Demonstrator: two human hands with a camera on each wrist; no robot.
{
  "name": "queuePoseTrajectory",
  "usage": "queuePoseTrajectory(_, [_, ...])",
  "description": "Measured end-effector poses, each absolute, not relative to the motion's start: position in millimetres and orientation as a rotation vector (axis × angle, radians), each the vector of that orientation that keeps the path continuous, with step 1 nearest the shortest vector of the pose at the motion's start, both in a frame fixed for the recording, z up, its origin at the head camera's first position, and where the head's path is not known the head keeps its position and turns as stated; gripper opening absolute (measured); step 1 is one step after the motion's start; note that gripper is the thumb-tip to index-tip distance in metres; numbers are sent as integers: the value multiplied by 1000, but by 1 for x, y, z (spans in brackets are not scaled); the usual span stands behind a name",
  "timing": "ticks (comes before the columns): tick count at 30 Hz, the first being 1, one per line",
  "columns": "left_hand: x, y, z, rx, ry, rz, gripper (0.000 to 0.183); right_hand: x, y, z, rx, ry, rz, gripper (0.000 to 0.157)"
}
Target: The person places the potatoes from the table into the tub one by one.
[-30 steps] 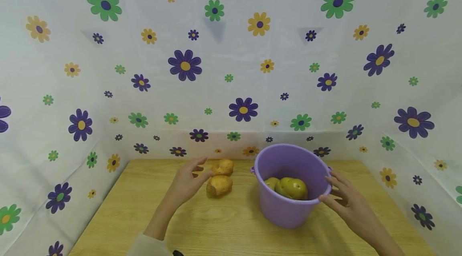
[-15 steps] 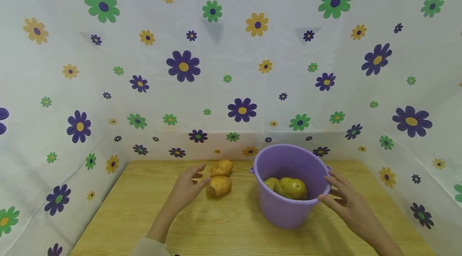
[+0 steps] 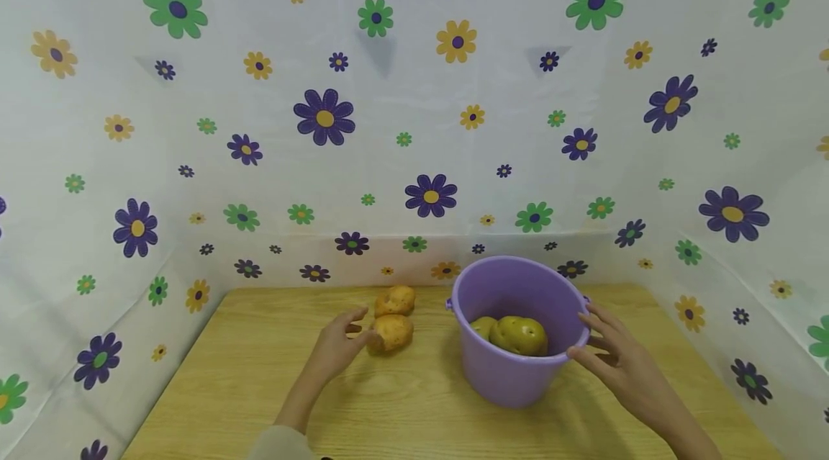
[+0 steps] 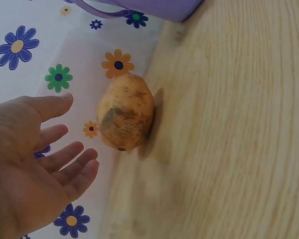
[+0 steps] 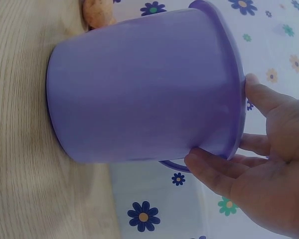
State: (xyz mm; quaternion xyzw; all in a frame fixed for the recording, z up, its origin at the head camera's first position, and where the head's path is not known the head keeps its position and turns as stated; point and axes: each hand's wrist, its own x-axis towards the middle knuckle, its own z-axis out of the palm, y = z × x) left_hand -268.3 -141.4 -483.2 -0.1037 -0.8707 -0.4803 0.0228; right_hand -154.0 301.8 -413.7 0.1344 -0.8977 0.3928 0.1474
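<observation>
Left hand (image 3: 338, 346), fingers parted, empty, near a potato (image 3: 393, 331); right hand (image 3: 620, 361), fingers spread, touching the bucket (image 3: 508, 379), which uneven pressure could tip.

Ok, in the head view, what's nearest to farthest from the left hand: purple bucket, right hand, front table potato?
1. Front table potato, just to the right.
2. Purple bucket, farther right.
3. Right hand, at the bucket's right rim.
</observation>
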Motion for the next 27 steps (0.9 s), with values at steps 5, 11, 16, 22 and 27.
queuePoseTrajectory(5, [-275,-141,-498,-289,-2705,-1512,60,-154,303,-415,391,-2578,1133,56])
queuePoseTrajectory(11, [-280,-138,-510,-255,-2724,-1563,63,-154,303,-414,393,-2573,1129,56])
queuePoseTrajectory(16, [-284,-133,-516,-295,-2713,-1585,63,-153,302,-413,393,-2565,1131,56])
queuePoseTrajectory(22, [-288,-130,-524,-354,-2709,-1569,63,-154,302,-412,405,-2564,1147,55])
queuePoseTrajectory(27, [-290,-126,-529,-345,-2690,-1546,64,-154,303,-413,401,-2569,1142,54])
